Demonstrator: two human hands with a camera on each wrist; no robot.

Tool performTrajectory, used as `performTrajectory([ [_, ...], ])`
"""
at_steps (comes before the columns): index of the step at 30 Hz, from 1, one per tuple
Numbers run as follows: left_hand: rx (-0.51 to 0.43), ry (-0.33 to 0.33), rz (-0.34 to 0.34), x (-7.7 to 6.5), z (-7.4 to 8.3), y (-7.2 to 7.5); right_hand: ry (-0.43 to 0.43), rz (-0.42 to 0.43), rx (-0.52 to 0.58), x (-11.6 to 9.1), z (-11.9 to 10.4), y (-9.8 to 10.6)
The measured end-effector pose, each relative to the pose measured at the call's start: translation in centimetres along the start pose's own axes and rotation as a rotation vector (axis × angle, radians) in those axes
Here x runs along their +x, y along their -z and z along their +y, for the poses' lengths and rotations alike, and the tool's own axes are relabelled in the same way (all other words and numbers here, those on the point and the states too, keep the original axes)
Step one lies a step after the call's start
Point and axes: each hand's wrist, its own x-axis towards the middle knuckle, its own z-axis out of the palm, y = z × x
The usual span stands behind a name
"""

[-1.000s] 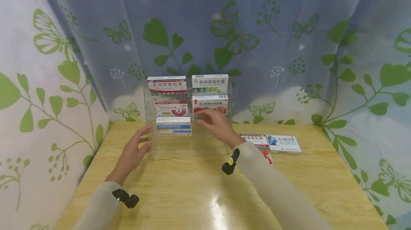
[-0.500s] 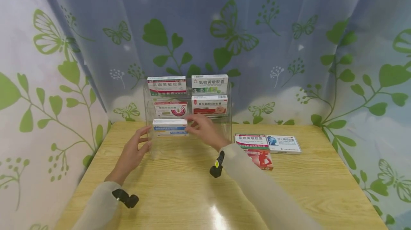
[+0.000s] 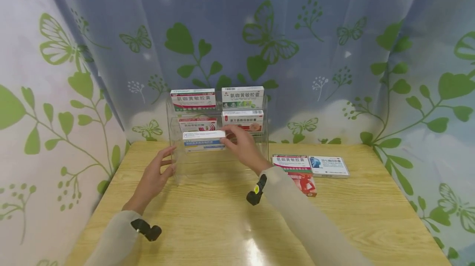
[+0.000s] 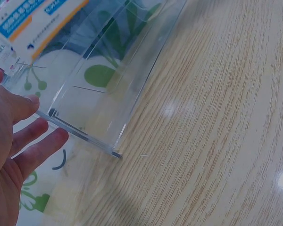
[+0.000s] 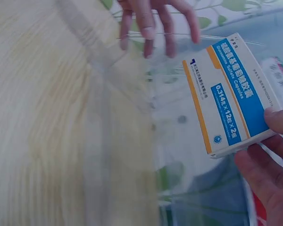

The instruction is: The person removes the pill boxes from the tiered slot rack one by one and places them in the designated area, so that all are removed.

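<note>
Because the blue-and-white box looks like light, smooth, crushable card, I favour gentle end pressure; at the clear rack's front, my right hand pinches its right end, my left hand lying loosely extended at the rack's side.

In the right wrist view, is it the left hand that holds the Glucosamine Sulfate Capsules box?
No, the right hand pinches the Glucosamine Sulfate Capsules box at one end, while the left hand is apart from it.

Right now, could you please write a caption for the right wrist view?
Right hand pinching a medicine box at a clear rack, left hand at the top.
</note>
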Motion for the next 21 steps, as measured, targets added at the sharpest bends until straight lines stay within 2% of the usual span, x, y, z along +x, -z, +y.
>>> performTrajectory([
  [6, -0.025, 0.020, -0.013, 0.0, -0.2, -0.1, 0.019, 0.030, 0.047, -0.9, 0.2, 3.8],
  [13, -0.025, 0.006, -0.015, 0.0, -0.5, -0.2, -0.038, 0.107, 0.042, -3.2, 2.2, 9.6],
  [21, -0.011, 0.005, -0.021, 0.0, -0.1, -0.1, -0.096, 0.207, -0.084, -7.9, 5.0, 16.9],
])
